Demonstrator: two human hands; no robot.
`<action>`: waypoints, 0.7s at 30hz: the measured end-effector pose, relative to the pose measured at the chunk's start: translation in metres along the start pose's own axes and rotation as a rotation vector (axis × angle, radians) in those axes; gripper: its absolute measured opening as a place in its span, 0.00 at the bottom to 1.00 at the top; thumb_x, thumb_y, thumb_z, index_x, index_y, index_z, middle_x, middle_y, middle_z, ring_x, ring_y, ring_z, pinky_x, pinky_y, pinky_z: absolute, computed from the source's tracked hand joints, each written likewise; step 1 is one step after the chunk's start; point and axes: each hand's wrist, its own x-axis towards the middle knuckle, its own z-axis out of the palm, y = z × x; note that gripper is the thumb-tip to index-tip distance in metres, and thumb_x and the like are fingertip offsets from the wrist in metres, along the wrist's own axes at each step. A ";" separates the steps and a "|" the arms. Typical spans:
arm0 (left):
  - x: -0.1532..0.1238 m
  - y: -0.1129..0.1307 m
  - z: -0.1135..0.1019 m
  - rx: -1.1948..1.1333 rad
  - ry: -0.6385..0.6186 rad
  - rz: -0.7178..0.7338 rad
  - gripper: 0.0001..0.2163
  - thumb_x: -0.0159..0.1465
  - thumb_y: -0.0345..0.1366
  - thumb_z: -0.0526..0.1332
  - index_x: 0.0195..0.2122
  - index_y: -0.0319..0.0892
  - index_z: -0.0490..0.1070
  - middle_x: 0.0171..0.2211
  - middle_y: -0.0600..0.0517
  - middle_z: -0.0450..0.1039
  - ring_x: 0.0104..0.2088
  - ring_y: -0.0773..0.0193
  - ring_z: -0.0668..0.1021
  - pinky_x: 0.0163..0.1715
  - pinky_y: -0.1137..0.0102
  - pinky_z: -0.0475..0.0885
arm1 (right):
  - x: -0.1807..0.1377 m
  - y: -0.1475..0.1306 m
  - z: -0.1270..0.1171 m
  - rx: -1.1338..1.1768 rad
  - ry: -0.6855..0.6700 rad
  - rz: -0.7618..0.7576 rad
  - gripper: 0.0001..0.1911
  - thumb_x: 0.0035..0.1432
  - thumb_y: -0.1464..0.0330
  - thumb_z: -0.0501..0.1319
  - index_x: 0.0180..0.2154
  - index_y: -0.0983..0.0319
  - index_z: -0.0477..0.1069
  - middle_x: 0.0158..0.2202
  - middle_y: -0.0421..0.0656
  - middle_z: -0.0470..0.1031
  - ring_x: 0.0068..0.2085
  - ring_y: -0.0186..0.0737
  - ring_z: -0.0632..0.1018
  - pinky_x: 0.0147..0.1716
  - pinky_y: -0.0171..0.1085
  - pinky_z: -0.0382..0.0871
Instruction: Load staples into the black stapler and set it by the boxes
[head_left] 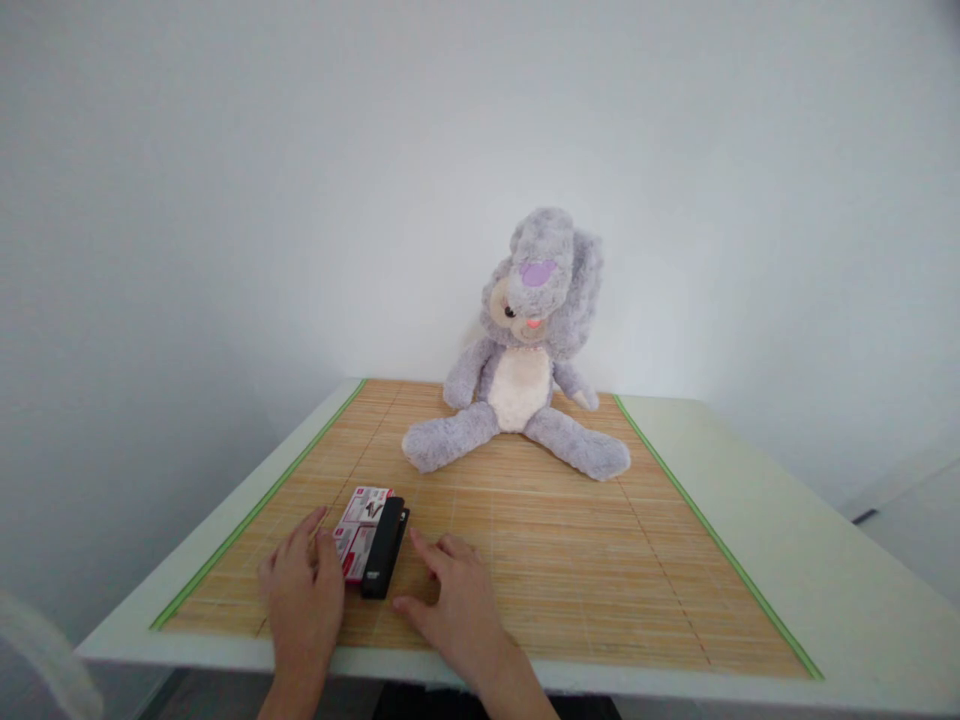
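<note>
A black stapler point(384, 548) lies lengthwise on the bamboo mat, along the right side of small white-and-pink printed boxes point(362, 520). My left hand point(304, 595) rests at the left of the boxes, thumb and fingers apart; its thumb is close against their edge, and I cannot tell if it touches. To the right of the stapler, my right hand point(454, 600) has its thumb and fingers spread, with nothing between them. A small gap separates its fingertips from the stapler.
The bamboo mat point(540, 560) with green edges covers much of the white table point(720, 450). At the back, a grey plush rabbit point(517, 390) sits with its legs spread, near the white wall point(300, 180). A pale blurred curved thing point(49, 655) shows at the lower left.
</note>
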 end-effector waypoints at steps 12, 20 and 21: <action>-0.076 0.130 0.040 -0.249 -0.473 0.497 0.21 0.73 0.37 0.51 0.66 0.49 0.64 0.64 0.47 0.69 0.65 0.54 0.70 0.64 0.52 0.67 | -0.022 0.097 -0.069 -0.235 0.231 0.044 0.34 0.64 0.59 0.62 0.69 0.46 0.60 0.66 0.45 0.69 0.68 0.56 0.65 0.66 0.56 0.59; -0.074 0.128 0.072 -0.079 -0.539 0.522 0.24 0.74 0.43 0.50 0.70 0.47 0.60 0.71 0.46 0.58 0.72 0.49 0.59 0.70 0.45 0.57 | -0.044 0.126 -0.083 -0.288 0.245 0.087 0.33 0.67 0.55 0.59 0.71 0.47 0.56 0.72 0.42 0.59 0.72 0.54 0.59 0.70 0.62 0.50; -0.075 0.128 0.071 -0.074 -0.532 0.518 0.25 0.74 0.44 0.50 0.70 0.47 0.59 0.72 0.46 0.58 0.73 0.49 0.58 0.70 0.44 0.56 | -0.046 0.122 -0.084 -0.275 0.250 0.085 0.32 0.68 0.56 0.57 0.71 0.48 0.57 0.71 0.42 0.61 0.72 0.53 0.60 0.70 0.61 0.51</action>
